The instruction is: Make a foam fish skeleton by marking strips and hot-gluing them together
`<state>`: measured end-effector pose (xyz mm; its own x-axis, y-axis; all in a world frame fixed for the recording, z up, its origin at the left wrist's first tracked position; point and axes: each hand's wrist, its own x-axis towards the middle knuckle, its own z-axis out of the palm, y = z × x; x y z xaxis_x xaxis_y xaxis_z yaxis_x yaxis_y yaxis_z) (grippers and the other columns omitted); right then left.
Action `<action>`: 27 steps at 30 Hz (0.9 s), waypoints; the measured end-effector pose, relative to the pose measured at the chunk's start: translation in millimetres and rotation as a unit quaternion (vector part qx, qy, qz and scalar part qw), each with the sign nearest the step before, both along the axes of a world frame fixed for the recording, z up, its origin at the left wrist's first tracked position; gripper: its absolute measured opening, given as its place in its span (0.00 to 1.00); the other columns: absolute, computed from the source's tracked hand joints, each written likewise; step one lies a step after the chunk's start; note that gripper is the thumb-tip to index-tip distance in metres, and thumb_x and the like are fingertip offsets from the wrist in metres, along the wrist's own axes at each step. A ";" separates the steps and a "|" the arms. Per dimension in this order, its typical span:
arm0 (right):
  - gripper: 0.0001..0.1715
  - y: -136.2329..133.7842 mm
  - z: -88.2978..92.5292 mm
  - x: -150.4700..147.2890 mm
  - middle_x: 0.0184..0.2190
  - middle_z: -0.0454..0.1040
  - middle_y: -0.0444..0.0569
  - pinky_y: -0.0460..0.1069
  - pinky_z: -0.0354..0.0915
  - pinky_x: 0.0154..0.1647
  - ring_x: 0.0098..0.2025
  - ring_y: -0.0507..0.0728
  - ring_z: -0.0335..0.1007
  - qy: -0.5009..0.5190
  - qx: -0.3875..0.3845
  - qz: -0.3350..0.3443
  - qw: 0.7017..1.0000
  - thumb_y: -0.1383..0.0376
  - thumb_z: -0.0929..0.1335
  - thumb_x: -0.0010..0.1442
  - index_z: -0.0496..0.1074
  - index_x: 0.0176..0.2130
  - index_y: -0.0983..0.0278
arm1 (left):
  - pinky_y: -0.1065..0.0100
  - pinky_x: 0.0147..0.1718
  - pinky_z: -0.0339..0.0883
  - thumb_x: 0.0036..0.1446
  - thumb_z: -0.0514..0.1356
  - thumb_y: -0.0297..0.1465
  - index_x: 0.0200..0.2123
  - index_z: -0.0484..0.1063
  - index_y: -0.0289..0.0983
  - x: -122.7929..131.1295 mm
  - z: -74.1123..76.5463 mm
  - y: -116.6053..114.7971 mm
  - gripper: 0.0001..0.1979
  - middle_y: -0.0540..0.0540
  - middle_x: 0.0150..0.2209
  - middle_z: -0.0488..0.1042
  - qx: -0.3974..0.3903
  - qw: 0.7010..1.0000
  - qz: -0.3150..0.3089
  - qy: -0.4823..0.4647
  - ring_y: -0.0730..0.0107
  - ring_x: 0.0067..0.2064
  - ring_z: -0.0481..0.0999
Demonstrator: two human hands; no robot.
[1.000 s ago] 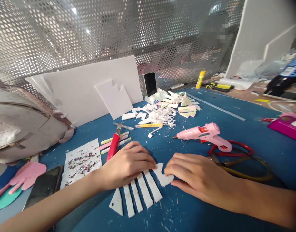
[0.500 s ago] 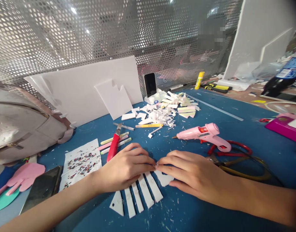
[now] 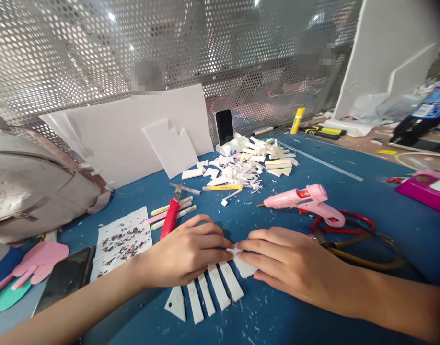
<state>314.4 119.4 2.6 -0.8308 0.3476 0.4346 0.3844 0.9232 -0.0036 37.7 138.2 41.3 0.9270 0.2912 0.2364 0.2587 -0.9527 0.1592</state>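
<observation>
Several white foam-board strips lie side by side on the blue mat, with small clear blobs on them. At their left end is a pointed white piece with a small dark hole. My left hand arches over the upper ends of the strips, its fingertips pressed to the white foam-board piece at the right end. From the other side, my right hand grips that same piece, thumb near its lower edge. The fingertips of both hands almost meet. My hands hide the strips' upper ends.
A pink glue gun and scissors lie to the right. Beyond my left hand are a red-handled cutter, markers and a paper sheet with glitter bits. White scraps are heaped behind, before a propped phone.
The view has shifted slightly. Both hands stay in nearly the same place at the right-end piece, with a little more of its upper part showing between the fingertips.
</observation>
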 end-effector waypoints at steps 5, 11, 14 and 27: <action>0.17 -0.8 -0.6 -0.6 0.49 0.79 0.45 0.53 0.69 0.48 0.49 0.57 0.72 -0.010 0.010 0.000 1.000 0.69 0.63 0.72 0.72 0.57 0.65 | 0.56 0.59 0.57 0.72 0.51 0.27 0.57 0.71 0.36 -0.3 1.0 0.9 0.15 0.45 0.55 0.77 -0.010 1.000 -0.002 0.010 0.62 0.54 0.72; 0.15 -1.3 -2.5 -0.6 0.48 0.79 0.45 0.53 0.68 0.47 0.48 0.58 0.71 -0.004 0.012 0.001 1.000 0.68 0.62 0.73 0.72 0.55 0.65 | 0.54 0.60 0.58 0.69 0.52 0.25 0.56 0.72 0.37 -1.8 -0.8 2.5 0.16 0.43 0.55 0.76 -0.009 1.000 -0.012 0.020 0.60 0.56 0.72; 0.15 -1.5 -1.8 -1.3 0.48 0.79 0.45 0.53 0.68 0.47 0.48 0.58 0.71 -0.003 0.011 0.005 1.000 0.68 0.62 0.73 0.73 0.54 0.65 | 0.53 0.60 0.58 0.67 0.53 0.23 0.56 0.72 0.37 -1.8 -1.2 2.6 0.17 0.43 0.55 0.76 0.007 0.999 -0.018 0.025 0.59 0.55 0.73; 0.13 -1.4 1.0 -2.6 0.48 0.79 0.44 0.53 0.68 0.47 0.47 0.58 0.70 0.003 0.011 0.005 1.000 0.68 0.63 0.72 0.73 0.53 0.66 | 0.52 0.62 0.54 0.68 0.53 0.25 0.58 0.71 0.39 -2.6 -0.5 2.5 0.18 0.44 0.56 0.76 0.042 0.998 -0.023 0.036 0.60 0.55 0.73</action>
